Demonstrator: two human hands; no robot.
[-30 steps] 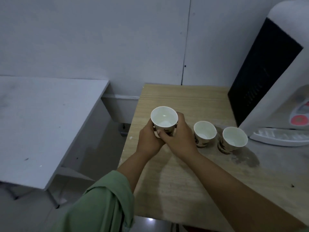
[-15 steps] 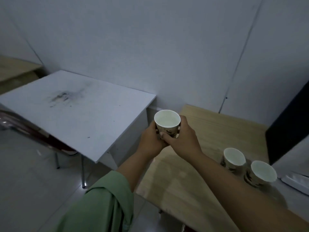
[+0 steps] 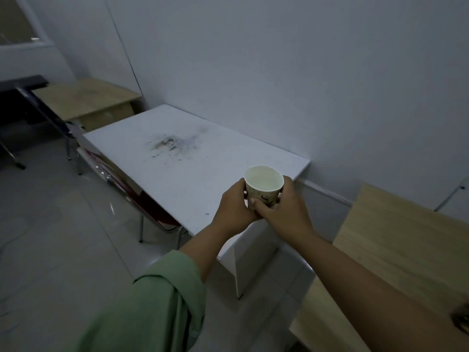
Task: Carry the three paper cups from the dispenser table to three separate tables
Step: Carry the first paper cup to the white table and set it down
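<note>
A white paper cup (image 3: 264,185) with a brown print is held upright in the air between both hands. My left hand (image 3: 233,207) wraps its left side and my right hand (image 3: 284,212) wraps its right side. The cup hangs over the near right corner of a white table (image 3: 177,168) with a dark smudge in its middle. The wooden dispenser table (image 3: 396,250) lies at the right edge. A dark sliver at that table's far right edge may be another cup, cut off by the frame. The dispenser is out of view.
A red chair with metal legs (image 3: 142,199) is tucked under the white table's left side. A second wooden desk (image 3: 83,100) stands further back on the left, with a dark table (image 3: 17,85) beyond it. Grey tiled floor (image 3: 50,237) spreads to the left.
The view has swung left, away from the dispenser table. The cup, still in both hands, now hangs over the white table's corner, and the two other cups have left the frame.
</note>
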